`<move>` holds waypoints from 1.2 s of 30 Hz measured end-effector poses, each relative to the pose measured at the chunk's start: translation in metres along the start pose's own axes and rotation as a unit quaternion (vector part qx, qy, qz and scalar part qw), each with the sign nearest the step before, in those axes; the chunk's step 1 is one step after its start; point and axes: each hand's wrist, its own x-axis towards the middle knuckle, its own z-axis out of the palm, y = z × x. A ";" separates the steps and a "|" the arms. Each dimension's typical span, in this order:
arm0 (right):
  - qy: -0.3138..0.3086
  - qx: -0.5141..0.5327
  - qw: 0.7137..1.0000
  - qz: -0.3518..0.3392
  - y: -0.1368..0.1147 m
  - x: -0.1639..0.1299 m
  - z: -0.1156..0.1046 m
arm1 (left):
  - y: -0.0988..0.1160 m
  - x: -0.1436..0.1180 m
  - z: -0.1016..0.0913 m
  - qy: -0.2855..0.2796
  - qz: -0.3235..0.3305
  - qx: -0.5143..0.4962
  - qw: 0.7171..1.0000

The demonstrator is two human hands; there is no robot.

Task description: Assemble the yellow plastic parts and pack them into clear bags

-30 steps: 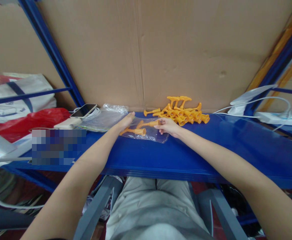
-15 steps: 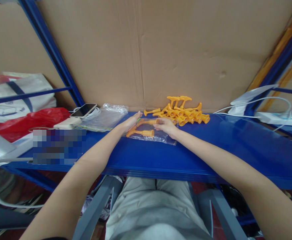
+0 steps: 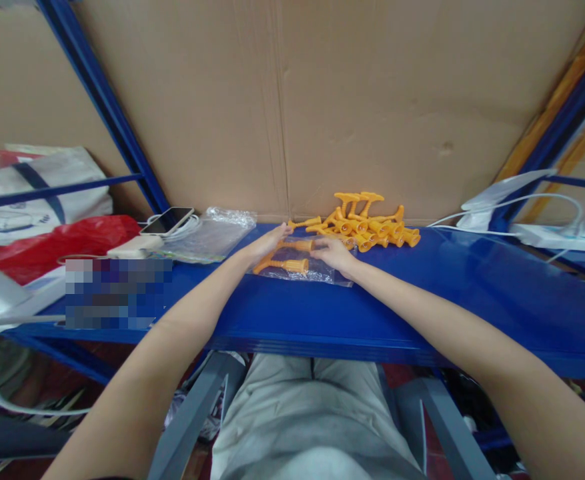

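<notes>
A clear plastic bag (image 3: 322, 273) lies on the blue table with two yellow-orange plastic T-handled pieces in or on it. The nearer yellow piece (image 3: 295, 266) points its flared end to the right. Behind it is the farther yellow piece (image 3: 298, 245), its flared end at the fingers of my right hand (image 3: 336, 255), which are closed around it. At the bag's left end, my left hand (image 3: 266, 246) grips the bag beside the handle ends, fingers fairly straight and partly hidden. Just beyond my hands is a pile of similar yellow pieces (image 3: 367, 225).
Flat clear bags (image 3: 209, 235) lie on the left, beside a phone (image 3: 168, 221) and a white cable. Farther left are a red plastic bag (image 3: 62, 247) and a white cloth bag (image 3: 37, 193). A cardboard wall (image 3: 347, 100) rises behind the blue table (image 3: 447, 293). Blue posts flank it.
My left fingers have shifted slightly away from me and to the right. The bag's near right corner has lifted or moved back a little. My right hand stays almost in place.
</notes>
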 end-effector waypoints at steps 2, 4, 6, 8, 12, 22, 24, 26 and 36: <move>-0.033 -0.002 0.999 -0.014 0.002 0.002 -0.002 | -0.005 0.002 -0.001 -0.015 0.018 0.025 0.999; -0.058 -0.002 0.997 -0.040 0.004 0.005 -0.003 | -0.008 0.002 -0.002 -0.027 0.022 0.077 0.996; -0.051 -0.020 0.995 -0.082 0.006 0.008 -0.005 | -0.009 0.002 -0.002 -0.040 0.014 0.138 0.989; -0.018 -0.047 0.991 -0.127 0.005 0.011 -0.010 | -0.008 0.000 -0.003 -0.054 0.006 0.183 0.982; 0.075 -0.091 0.981 -0.156 0.002 0.016 -0.030 | -0.011 0.000 -0.011 -0.064 0.010 0.222 0.973; 0.029 -0.395 0.902 -0.175 0.018 0.018 -0.054 | -0.039 0.010 -0.041 -0.021 -0.017 0.294 0.956; 0.035 -0.464 0.870 -0.164 0.014 0.011 -0.046 | -0.036 0.007 -0.041 -0.030 -0.026 0.313 0.949; 0.043 -0.512 0.846 -0.140 0.008 0.005 -0.038 | -0.033 0.005 -0.041 -0.040 -0.034 0.332 0.942; 0.114 -0.346 0.919 -0.153 0.008 0.017 -0.047 | -0.033 0.005 -0.042 -0.042 -0.034 0.346 0.937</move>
